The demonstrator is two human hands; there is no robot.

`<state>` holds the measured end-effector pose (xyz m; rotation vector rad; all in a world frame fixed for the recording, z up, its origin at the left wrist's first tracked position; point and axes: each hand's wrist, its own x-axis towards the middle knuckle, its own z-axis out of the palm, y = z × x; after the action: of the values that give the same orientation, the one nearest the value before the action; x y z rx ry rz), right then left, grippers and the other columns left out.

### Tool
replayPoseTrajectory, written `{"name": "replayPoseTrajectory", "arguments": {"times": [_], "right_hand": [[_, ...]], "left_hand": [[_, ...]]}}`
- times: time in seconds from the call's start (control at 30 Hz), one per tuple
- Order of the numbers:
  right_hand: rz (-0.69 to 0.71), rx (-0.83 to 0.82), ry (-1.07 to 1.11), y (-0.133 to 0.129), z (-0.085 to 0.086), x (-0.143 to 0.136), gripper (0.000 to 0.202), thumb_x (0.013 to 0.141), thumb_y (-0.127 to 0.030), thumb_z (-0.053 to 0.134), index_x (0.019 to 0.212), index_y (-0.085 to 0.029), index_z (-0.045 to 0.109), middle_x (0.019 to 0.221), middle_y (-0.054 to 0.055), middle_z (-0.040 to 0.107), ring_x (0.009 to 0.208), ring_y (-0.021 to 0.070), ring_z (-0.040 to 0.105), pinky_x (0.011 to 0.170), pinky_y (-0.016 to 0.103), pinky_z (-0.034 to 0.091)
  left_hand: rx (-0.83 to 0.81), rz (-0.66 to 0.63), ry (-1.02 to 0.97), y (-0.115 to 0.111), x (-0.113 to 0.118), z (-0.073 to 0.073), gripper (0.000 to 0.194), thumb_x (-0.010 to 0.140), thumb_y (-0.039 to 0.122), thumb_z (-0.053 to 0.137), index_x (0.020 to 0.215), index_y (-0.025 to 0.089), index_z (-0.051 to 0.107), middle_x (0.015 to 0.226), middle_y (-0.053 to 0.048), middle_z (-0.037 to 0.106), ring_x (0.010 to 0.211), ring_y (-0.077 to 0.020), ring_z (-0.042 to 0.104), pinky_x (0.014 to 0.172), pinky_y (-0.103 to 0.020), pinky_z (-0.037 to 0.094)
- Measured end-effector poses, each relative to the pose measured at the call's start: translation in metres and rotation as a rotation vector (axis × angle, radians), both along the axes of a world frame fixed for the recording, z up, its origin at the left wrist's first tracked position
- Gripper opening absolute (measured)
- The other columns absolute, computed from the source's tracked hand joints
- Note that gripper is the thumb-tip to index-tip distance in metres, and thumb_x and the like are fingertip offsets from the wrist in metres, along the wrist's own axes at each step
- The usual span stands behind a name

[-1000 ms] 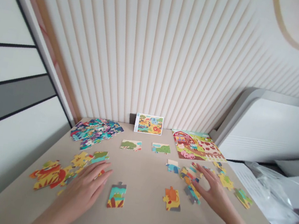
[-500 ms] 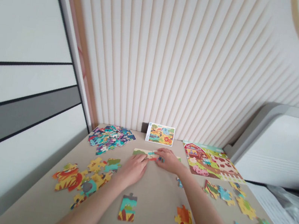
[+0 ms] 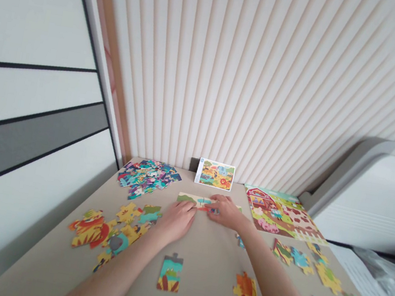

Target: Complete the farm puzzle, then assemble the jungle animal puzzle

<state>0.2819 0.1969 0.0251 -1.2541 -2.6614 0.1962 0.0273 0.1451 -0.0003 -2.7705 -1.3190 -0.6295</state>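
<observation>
A joined strip of puzzle pieces (image 3: 202, 202) lies across the middle of the table, partly covered by both hands. My left hand (image 3: 179, 220) rests on its left part, fingers bent and close together; whether they grip a piece is hidden. My right hand (image 3: 224, 212) presses on the strip's right part with its fingers spread. Nearer to me, a frog piece (image 3: 170, 274) lies between my forearms, and an orange and yellow piece (image 3: 245, 292) lies beside my right forearm.
A picture card (image 3: 215, 174) leans at the back wall. Purple and teal pieces (image 3: 148, 177) are heaped at the back left, yellow animal pieces (image 3: 123, 236) nearer. A farm puzzle (image 3: 280, 213) lies at the back right, with several loose pieces (image 3: 329, 278) in front.
The camera view has shifted slightly. The pieces between my hands now sit closer together, and my right hand's fingers lie flatter on the strip.
</observation>
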Motion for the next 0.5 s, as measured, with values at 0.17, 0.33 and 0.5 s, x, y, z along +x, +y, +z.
{"name": "replayPoseTrajectory", "arguments": {"times": [0.17,0.33,0.5], "right_hand": [[0.015,0.021,-0.016,-0.008,0.003,-0.007,0.034,0.095,-0.033,0.064,0.127,-0.032,0.075,0.138,0.013,0.065,0.13,0.0295,0.06,0.112,0.049,0.039],[-0.006,0.069,0.076,-0.009,0.004,0.008,0.039,0.104,-0.036,0.053,0.14,-0.032,0.066,0.143,0.011,0.065,0.135,0.027,0.058,0.118,0.052,0.036],[-0.249,0.17,0.222,-0.017,0.008,0.054,0.038,0.104,-0.033,0.047,0.133,-0.026,0.07,0.133,0.011,0.07,0.124,0.0269,0.065,0.109,0.046,0.048]], "left_hand": [[0.004,0.007,0.0,-0.002,0.0,-0.001,0.033,0.102,0.016,0.047,0.129,0.019,0.066,0.134,-0.012,0.066,0.129,-0.0266,0.059,0.108,-0.043,0.048],[0.008,-0.001,0.0,-0.003,-0.001,-0.003,0.034,0.103,0.017,0.045,0.132,0.019,0.064,0.137,-0.012,0.066,0.13,-0.0263,0.058,0.108,-0.044,0.047],[0.01,-0.008,-0.005,-0.002,-0.002,-0.005,0.035,0.102,0.018,0.048,0.132,0.02,0.064,0.138,-0.012,0.065,0.131,-0.0261,0.058,0.109,-0.044,0.047]]}}
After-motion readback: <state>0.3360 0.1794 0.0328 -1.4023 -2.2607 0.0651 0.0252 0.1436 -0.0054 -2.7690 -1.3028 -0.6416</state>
